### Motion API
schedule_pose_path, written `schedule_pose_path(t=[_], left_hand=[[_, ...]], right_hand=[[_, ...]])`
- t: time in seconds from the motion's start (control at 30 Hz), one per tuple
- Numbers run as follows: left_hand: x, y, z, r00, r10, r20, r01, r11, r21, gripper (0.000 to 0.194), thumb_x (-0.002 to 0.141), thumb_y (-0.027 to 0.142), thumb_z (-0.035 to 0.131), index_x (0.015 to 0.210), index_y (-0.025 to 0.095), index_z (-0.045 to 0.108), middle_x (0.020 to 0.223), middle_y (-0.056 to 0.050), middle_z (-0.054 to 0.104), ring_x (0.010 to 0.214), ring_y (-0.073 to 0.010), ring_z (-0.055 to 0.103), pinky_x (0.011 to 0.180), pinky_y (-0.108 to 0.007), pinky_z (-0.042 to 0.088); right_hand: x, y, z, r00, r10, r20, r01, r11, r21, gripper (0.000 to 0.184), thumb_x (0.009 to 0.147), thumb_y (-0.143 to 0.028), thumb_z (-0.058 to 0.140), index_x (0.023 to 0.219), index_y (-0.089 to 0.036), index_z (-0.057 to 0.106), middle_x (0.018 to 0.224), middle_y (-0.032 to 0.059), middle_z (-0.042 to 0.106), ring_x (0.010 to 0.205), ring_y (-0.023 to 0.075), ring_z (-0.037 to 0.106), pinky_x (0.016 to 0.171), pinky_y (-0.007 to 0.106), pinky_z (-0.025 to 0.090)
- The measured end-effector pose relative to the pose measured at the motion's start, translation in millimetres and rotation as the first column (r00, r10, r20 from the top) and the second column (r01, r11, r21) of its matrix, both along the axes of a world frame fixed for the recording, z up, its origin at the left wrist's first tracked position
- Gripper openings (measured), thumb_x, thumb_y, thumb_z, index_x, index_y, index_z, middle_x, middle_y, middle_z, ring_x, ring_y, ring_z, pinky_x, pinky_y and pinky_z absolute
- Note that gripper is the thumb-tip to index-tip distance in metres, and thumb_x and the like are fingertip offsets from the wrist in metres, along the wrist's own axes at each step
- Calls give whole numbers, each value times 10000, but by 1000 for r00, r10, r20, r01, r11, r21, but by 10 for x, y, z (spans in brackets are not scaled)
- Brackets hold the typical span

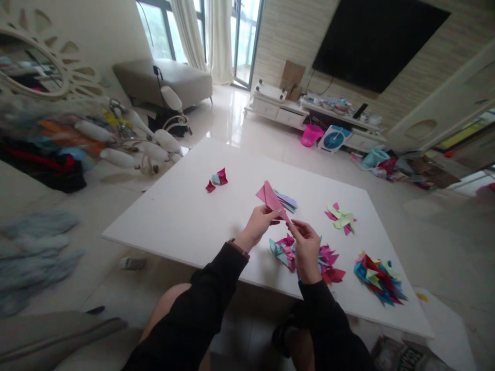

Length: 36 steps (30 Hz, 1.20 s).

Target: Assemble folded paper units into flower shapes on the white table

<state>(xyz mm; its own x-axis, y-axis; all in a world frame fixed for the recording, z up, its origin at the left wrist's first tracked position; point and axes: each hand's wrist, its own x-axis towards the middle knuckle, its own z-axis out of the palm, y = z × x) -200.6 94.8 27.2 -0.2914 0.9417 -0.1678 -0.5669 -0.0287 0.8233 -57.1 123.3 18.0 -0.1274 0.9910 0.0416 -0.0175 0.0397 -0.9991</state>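
Note:
A pink sheet of folded paper (270,197) is held up over the white table (174,206), its narrow end pointing toward my right. My left hand (258,225) pinches its lower edge. The fingertips of my right hand (305,245) close on the narrow tip. Just behind the paper lies a stack of coloured paper strips (286,201), partly covered by it. Under and around my right hand are folded pinwheel-like paper pieces in teal and magenta (285,251), some hidden by the hand.
Small folded red and teal pieces (217,178) lie at the table's far left. A green and pink paper pinwheel (341,218) sits to the right, with a multicoloured pile of folded paper (379,277) nearer the right edge. A chandelier (143,147) stands beyond the left edge.

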Motion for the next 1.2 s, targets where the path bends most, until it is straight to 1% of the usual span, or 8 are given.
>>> schedule_pose_path(t=[0.1, 0.23, 0.37, 0.5, 0.7, 0.87, 1.0, 1.2], left_hand=[[8, 69, -58, 998, 57, -33, -57, 998, 0, 388, 696, 436, 855, 858, 109, 724, 903, -121, 757, 786, -171, 679, 785, -331, 537], [25, 90, -139, 969, -25, -247, 21, 1000, -18, 381, 705, 440, 838, 881, 108, 770, 855, -112, 765, 756, -179, 673, 709, -291, 508], [97, 46, -161, 874, -133, -467, 159, 987, 17, 270, 751, 375, 781, 815, 112, 781, 789, -94, 762, 727, -192, 671, 699, -293, 498], [164, -21, -141, 756, -145, -639, 214, 976, 31, 175, 808, 290, 705, 783, 136, 784, 796, -68, 766, 762, -194, 683, 755, -294, 504], [218, -69, -161, 705, -178, -687, 243, 970, -3, 157, 811, 209, 633, 756, 127, 755, 764, -60, 749, 732, -178, 670, 720, -274, 511], [243, -60, -127, 816, -85, -572, 180, 977, 110, 330, 765, 194, 701, 1092, 155, 716, 948, -55, 745, 838, -162, 680, 793, -281, 539], [235, -50, -103, 874, -54, -483, 139, 980, 143, 218, 829, 316, 711, 931, 124, 697, 825, -44, 704, 742, -144, 651, 726, -267, 526], [207, -73, -137, 806, 18, -592, 68, 990, 123, 209, 844, 340, 705, 884, 135, 715, 813, -42, 702, 727, -144, 623, 703, -262, 505]], right_hand=[[51, 28, -11, 993, 102, 52, -98, 992, -82, 349, 698, -430, 844, 911, -171, 745, 844, 80, 760, 786, 214, 682, 694, 328, 508], [166, 140, 10, 988, 77, 131, -77, 997, -5, 358, 766, -457, 783, 999, -188, 746, 1011, 86, 759, 928, 219, 674, 802, 345, 512], [225, 193, 94, 993, 78, 84, -85, 993, 87, 408, 793, -457, 761, 1098, -188, 728, 1100, 111, 744, 980, 227, 668, 792, 345, 529], [213, 176, 169, 996, 52, 73, -66, 979, 193, 373, 789, -433, 775, 1072, -192, 744, 1083, 106, 744, 948, 215, 660, 738, 321, 526], [203, 164, 132, 995, 66, 79, -85, 959, 270, 226, 825, -394, 748, 940, -201, 760, 955, 68, 753, 805, 178, 648, 713, 313, 503], [182, 156, 128, 996, 67, 54, -79, 956, 283, 146, 826, -332, 749, 895, -204, 758, 907, 51, 747, 813, 181, 657, 716, 310, 486], [162, 162, 148, 996, 57, 66, -73, 961, 268, 139, 825, -325, 733, 877, -196, 745, 887, 49, 740, 815, 186, 658, 721, 314, 493], [151, 173, 160, 993, 69, 93, -91, 962, 256, 174, 825, -364, 732, 869, -196, 737, 862, 40, 725, 794, 180, 646, 697, 300, 482]])
